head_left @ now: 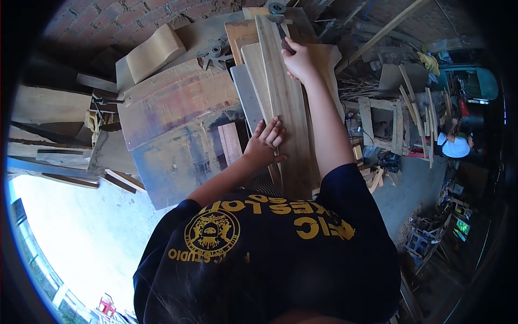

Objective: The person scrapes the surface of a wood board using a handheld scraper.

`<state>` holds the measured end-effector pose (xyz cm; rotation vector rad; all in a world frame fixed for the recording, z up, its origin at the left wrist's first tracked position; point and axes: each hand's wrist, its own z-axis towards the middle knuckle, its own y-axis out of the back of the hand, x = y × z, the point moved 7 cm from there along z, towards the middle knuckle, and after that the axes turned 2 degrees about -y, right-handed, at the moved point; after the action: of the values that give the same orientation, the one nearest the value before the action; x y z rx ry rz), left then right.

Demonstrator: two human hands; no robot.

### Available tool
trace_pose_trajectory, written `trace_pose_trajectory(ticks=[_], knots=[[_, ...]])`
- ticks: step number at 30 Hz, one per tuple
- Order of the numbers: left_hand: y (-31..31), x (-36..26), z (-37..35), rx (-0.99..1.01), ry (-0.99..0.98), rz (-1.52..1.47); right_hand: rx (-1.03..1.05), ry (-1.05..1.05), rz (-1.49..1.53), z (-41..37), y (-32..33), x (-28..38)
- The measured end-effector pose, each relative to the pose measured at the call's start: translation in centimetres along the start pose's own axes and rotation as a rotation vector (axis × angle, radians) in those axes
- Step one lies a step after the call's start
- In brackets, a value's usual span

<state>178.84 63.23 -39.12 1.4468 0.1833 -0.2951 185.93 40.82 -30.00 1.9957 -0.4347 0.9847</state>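
Observation:
A long wooden plank [294,124] lies lengthwise on a stack of boards. My left hand [263,144] rests at its left edge, with fingers slightly bent and thumb apart on the wood. Near the far end of the plank, my right hand [300,60] is closed around the dark handle of a tool [285,36] that looks like a hammer. Its head end lies over the plank's far end and is hard to make out. Under and beside the plank are a paler board [253,67] and a grey board [246,96].
A worn, stained panel [178,129] spreads left of the stack, with a curved wooden block [155,53] and a metal part [216,52] behind. A short reddish board [230,141] lies nearby. Timber frames [397,127] stand right. Another person [456,146] is at far right.

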Motion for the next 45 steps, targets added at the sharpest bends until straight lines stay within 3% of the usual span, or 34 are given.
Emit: trace_pose_trajectory(ticks=[3, 9, 11, 14, 15, 17, 19, 20, 21, 22, 23, 25, 26, 28, 29, 30, 31, 33, 34, 36, 37, 38, 39, 40, 41, 42, 44, 45], knots=[[0.4, 0.1, 0.2, -0.012, -0.015, 0.036, -0.052, 0.05, 0.034, -1.3, -0.3, -1.5], [2.6, -0.5, 1.6, 0.284, -0.023, 0.021, -0.118, 0.204, 0.314, -10.1, 0.8, -8.0], [1.8, -2.3, 1.9, 0.059, -0.342, 0.016, -0.134, 0.196, 0.366, -13.6, 1.9, -10.0], [-0.5, -2.4, 3.5, 0.062, -0.495, 0.097, -0.189, 0.115, 0.42, -18.7, 2.8, -13.0], [-0.2, -1.7, 4.9, 0.176, -0.54, 0.036, -0.232, 0.059, 0.417, -20.3, 3.0, -14.3], [-0.1, 2.0, 8.4, 0.153, -0.585, 0.083, -0.293, -0.013, 0.443, -23.2, 2.8, -16.7], [2.8, 8.9, 14.2, 0.26, -0.407, 0.059, -0.317, -0.022, 0.468, -25.6, 2.4, -18.5], [5.2, 13.2, 17.0, 0.147, -0.334, 0.01, -0.347, -0.024, 0.494, -26.7, 2.2, -19.2], [6.6, 18.9, 19.8, 0.179, 0.142, 0.055, -0.377, -0.027, 0.521, -27.7, 2.1, -19.7], [5.8, 25.3, 22.8, 0.108, 0.155, 0.166, -0.381, -0.021, 0.523, -28.6, 1.9, -19.7], [10.4, 26.7, 22.5, 0.246, 0.453, 0.184, -0.386, -0.088, 0.531, -29.4, 1.7, -20.1], [10.7, 33.0, 23.5, -0.375, 0.992, 0.646, -0.398, -0.156, 0.539, -30.4, 1.4, -20.7], [11.0, 31.2, 23.9, -0.376, 0.985, 0.644, -0.408, -0.18, 0.534, -30.8, 1.3, -21.0], [10.9, 22.9, 25.5, -0.203, 0.463, 0.41, -0.423, -0.213, 0.543, -31.5, 1.1, -21.6], [11.6, 15.1, 23.6, 0.101, -0.047, 0.3, -0.436, -0.214, 0.539, -31.6, 1.0, -21.8], [6.5, 12.1, 22.6, -0.013, -0.331, 0.01, -0.45, -0.214, 0.534, -31.7, 0.9, -22.1], [5.2, 7.5, 20.0, 0.176, -0.659, -0.074, -0.458, -0.217, 0.545, -31.7, 1.0, -22.6], [3.2, 3.7, 16.3, 0.362, -0.972, -0.171, -0.427, -0.169, 0.503, -31.6, 1.1, -23.0], [3.3, 4.1, 16.7, 0.365, -0.977, -0.176, -0.431, -0.175, 0.503, -31.8, 1.1, -23.2], [4.4, 7.9, 20.0, 0.232, -0.852, 0.021, -0.43, -0.155, 0.478, -32.2, 1.5, -23.3], [4.9, 12.1, 22.9, 0.079, -0.705, -0.112, -0.429, -0.154, 0.475, -32.4, 1.6, -23.6], [4.4, 18.2, 26.2, 0.084, -0.329, 0.044, -0.444, -0.14, 0.467, -32.7, 1.7, -24.0], [4.2, 25.4, 28.0, 0.339, 0.1, -0.06, -0.455, -0.127, 0.461, -33.0, 1.6, -24.4], [10.0, 27.1, 26.5, 0.044, 0.507, 0.184, -0.446, -0.127, 0.463, -33.1, 1.2, -24.9], [9.6, 31.4, 25.3, -0.013, 0.803, 0.335, -0.479, -0.141, 0.492, -33.4, 1.1, -25.7], [9.5, 30.9, 24.5, -0.004, 0.812, 0.334, -0.512, -0.161, 0.518, -33.9, 1.3, -26.3], [10.1, 30.7, 20.4, -0.409, 1.112, -0.051, -0.552, -0.191, 0.537, -34.8, 1.5, -27.1], [10.4, 27.9, 18.7, -0.548, 0.858, -0.177, -0.605, -0.21, 0.566, -35.0, 1.4, -27.2]])
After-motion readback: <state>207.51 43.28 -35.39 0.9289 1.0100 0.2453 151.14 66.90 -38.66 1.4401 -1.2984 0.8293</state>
